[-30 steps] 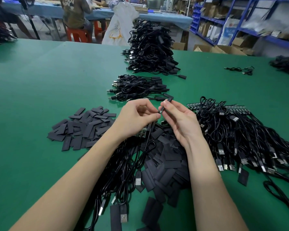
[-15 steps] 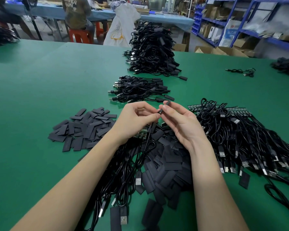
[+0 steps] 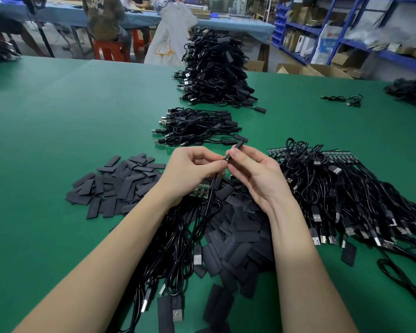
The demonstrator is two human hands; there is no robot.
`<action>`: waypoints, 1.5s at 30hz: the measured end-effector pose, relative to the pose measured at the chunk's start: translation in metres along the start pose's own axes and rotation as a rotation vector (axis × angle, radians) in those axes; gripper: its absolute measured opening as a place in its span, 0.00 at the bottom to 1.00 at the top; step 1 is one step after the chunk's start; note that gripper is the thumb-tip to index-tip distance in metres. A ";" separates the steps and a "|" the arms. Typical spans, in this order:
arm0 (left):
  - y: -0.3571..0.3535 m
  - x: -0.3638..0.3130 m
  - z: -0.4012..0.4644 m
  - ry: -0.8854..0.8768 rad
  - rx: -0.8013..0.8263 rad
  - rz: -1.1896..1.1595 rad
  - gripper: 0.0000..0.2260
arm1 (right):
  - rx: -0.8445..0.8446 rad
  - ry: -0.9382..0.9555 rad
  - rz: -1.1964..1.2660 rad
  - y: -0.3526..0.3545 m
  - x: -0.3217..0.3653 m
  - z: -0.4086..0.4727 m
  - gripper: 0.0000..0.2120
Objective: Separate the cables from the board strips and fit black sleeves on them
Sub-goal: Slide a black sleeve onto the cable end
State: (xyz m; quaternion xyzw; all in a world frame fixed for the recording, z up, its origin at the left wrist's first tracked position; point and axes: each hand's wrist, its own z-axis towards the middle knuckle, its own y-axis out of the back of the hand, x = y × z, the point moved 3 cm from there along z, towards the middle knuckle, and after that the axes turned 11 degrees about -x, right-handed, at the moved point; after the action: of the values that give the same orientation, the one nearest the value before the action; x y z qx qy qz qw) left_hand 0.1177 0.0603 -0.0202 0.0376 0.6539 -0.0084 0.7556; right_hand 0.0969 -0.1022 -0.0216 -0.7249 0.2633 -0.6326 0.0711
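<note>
Pinching flat matte sleeve [image 3: 235, 148], thin cable [image 3: 210, 198].

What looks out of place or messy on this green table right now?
Mostly tidy heaps, but a few strays stand out: one short cable lies alone far to the right, one black sleeve sits apart by the right cable heap, and several sleeves have scattered toward the near edge.

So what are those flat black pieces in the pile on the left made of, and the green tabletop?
The flat black pieces look like thin matte plastic or rubber tubing pressed flat: dull and lying limp in a loose heap. It could be heat-shrink, though that is a guess. The green tabletop looks like a smooth mat with a soft sheen, perhaps rubber or vinyl.
</note>
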 end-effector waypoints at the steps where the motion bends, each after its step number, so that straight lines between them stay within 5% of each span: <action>1: 0.000 0.000 0.000 0.005 -0.001 -0.008 0.02 | 0.003 0.003 0.000 0.000 0.000 0.000 0.09; 10: -0.003 -0.002 -0.001 0.078 -0.005 -0.077 0.01 | 0.089 0.047 -0.059 0.002 0.004 -0.001 0.17; 24: -0.001 0.000 0.000 0.113 0.029 -0.076 0.01 | 0.062 0.037 -0.088 0.000 0.001 -0.003 0.06; 30: -0.002 0.001 -0.001 0.118 0.057 -0.133 0.01 | 0.078 0.028 -0.078 0.001 0.002 -0.006 0.12; 45: -0.005 -0.002 -0.001 0.107 0.052 -0.203 0.04 | 0.094 0.023 -0.019 0.003 0.002 -0.003 0.09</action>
State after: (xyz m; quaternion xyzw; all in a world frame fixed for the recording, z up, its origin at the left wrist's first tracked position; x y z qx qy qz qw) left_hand 0.1158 0.0551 -0.0184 -0.0090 0.6932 -0.0997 0.7138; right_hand 0.0933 -0.1054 -0.0203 -0.7158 0.2270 -0.6533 0.0961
